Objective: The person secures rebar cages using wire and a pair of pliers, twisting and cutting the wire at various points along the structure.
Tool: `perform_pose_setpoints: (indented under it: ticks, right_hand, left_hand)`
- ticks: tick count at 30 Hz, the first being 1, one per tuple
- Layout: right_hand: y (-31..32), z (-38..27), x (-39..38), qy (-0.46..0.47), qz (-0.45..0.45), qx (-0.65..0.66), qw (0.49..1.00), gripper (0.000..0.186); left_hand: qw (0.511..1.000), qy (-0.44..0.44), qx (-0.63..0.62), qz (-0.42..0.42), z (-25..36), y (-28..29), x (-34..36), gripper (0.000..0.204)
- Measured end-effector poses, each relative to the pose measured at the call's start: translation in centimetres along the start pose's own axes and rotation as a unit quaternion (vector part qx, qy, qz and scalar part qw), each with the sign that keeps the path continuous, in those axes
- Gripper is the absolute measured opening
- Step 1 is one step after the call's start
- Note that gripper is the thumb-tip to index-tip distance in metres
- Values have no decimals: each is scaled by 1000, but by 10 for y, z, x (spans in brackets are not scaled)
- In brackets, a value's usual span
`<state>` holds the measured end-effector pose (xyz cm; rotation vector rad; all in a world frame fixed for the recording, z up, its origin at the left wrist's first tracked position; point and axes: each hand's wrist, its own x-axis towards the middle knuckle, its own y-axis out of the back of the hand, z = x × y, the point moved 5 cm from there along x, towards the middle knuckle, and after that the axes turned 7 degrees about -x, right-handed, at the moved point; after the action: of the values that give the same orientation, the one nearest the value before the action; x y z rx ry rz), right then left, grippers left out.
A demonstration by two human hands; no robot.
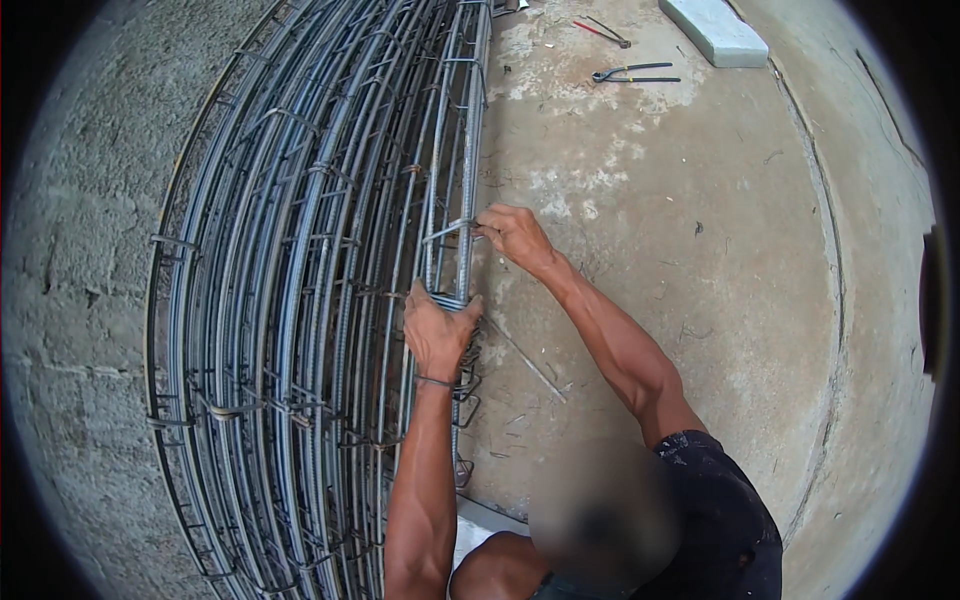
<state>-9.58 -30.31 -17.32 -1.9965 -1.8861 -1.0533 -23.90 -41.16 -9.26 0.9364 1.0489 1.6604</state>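
Observation:
Long ribbed steel bars run together in rebar cages, crossed by bent steel stirrups. On the cage nearest the floor, my left hand [438, 328] grips several stirrups [447, 301] bunched close together, thumb on one side and fingers on the other. A little farther up, my right hand [515, 237] is closed with its fingertips pinched at the right corner of a single stirrup [448, 231]. That stirrup crosses two ribbed bars [466, 175]. Whether a tie wire is also between those fingertips is hidden. Below my left hand, more loose stirrups [466, 405] hang along the bars.
Many stacked rebar cages [300, 250] fill the left side against a rough concrete wall [80, 250]. On the concrete floor [650, 290] lie black-handled pincers [635, 76], a red-handled pair [605, 34], a grey block [715, 35] and a thin rod [527, 360].

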Motion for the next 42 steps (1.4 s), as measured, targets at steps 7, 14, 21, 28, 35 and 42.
perform_pose_setpoints:
  ticks: [7,14,21,28,35,42]
  right_hand:
    - [0,-14,-12,42,-86,-35,995,12]
    - [-4,8,2,-14,-34,-6,999,12]
    - [2,27,41,6,0,-19,1000,9]
    - [-3,26,39,-6,31,-21,999,10]
    - [13,19,32,-111,-73,-110,985,48]
    - [-17,-85,-127,-498,-189,364,764,80]
  left_hand:
    - [999,15,-43,26,-2,10,-5,80]
    - [998,46,-12,-38,5,10,-1,92]
    - [998,40,-11,-46,5,10,-1,96]
    - [999,26,-1,-46,5,15,-3,99]
    - [996,36,-65,-46,-1,19,-20,111]
    - [998,29,-51,3,-60,48,-97,115]
